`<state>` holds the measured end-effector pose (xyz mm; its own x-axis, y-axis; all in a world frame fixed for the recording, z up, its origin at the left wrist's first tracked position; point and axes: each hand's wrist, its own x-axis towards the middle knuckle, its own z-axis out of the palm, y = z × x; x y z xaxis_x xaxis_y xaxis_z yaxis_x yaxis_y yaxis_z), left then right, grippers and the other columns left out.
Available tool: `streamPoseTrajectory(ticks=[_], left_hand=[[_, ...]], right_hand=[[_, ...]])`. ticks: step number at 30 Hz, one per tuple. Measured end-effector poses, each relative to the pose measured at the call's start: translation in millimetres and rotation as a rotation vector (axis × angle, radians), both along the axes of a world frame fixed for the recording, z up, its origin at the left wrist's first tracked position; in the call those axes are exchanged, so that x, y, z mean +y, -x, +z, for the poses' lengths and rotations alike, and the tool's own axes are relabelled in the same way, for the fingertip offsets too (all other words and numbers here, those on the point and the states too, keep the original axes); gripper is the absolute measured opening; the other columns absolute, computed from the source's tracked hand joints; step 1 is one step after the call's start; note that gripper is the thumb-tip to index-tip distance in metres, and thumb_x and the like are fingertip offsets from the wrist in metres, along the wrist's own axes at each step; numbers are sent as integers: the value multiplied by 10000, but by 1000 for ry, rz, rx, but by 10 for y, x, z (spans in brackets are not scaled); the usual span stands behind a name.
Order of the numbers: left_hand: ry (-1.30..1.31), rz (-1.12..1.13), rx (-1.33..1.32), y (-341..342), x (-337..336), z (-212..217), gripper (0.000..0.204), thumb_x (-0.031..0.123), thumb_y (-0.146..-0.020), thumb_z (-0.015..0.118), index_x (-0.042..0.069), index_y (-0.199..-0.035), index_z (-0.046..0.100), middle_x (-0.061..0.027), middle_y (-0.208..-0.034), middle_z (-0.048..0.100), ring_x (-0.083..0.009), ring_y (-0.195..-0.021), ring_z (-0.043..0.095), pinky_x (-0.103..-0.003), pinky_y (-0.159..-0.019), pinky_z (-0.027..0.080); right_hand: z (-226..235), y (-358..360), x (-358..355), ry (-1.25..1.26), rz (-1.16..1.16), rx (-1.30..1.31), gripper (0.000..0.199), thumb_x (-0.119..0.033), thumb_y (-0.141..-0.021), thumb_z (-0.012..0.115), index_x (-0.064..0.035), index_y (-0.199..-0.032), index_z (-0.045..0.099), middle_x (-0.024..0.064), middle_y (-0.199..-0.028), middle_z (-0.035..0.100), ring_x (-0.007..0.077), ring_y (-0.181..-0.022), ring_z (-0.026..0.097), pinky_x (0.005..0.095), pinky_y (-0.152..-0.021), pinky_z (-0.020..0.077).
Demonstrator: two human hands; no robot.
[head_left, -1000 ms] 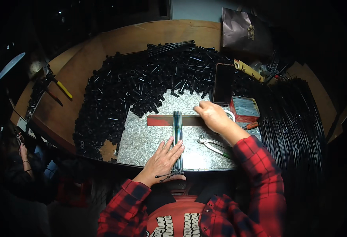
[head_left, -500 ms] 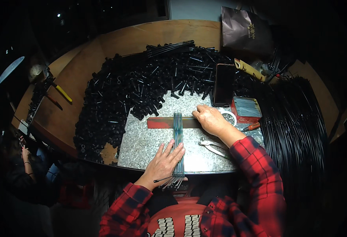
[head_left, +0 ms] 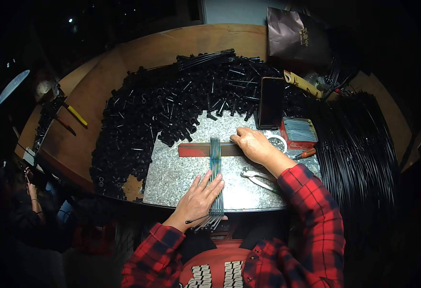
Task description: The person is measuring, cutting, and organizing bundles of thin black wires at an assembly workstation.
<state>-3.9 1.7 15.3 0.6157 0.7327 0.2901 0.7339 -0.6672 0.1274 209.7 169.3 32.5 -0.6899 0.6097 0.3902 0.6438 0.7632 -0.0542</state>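
Observation:
My left hand lies over a bundle of thin dark metal rods, its fingers stretched along them and a thumb tip showing past their right side, below the table edge. The rods' near ends, with small dark heads, fan out over that edge. Their far part crosses a flat red-and-dark bar lying crosswise on the speckled board. At the bar's right part my right hand is closed in a pinch by its far edge; what the fingertips hold is too small to make out.
Black tubular parts heap behind and left. White-handled pliers, a white tape ring, a screwdriver, a red box of thin pieces and a phone sit right. Long black rods stack farther right. A person is far left.
My right hand has shifted slightly left along the bar toward the rods. My left hand and the bundle stay nearly where they were. The other person's arm at far left has moved a little.

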Motion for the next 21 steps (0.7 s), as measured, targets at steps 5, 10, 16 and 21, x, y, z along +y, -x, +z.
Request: streamPoseTrajectory(ticks=[5,10,16,21], left_hand=[[8,12,2,3,-8,9,868,618,-763,614,-37,-1310,457,-177,-1423,400,-405,-1341,319,-521,-1076,290],[76,24,31,18,-16,-3,828,576,-829,541,15,-1408,350,-136,-1481,321,-382,-1374,259,-514,-1100,251],[15,24,91,34,15,-80,614,260,-868,526,26,-1409,356,-137,-1485,320,-375,-1373,273,-506,-1095,268],[11,23,44,33,21,-115,580,221,-860,522,24,-1390,391,-156,-1459,360,-375,-1354,316,-500,-1086,283]], right_hand=[[22,11,103,-5,28,18,121,-65,-804,501,5,-850,587,169,-862,588,330,-868,607,407,-748,507],[0,-26,134,-3,37,-6,124,-51,-805,493,12,-870,577,178,-873,591,339,-878,605,407,-763,501],[24,-32,111,40,63,6,111,-53,-806,495,8,-851,576,178,-862,586,341,-875,603,411,-759,495],[15,-25,134,51,50,78,103,-60,-798,502,4,-816,581,176,-855,580,342,-870,599,410,-752,493]])
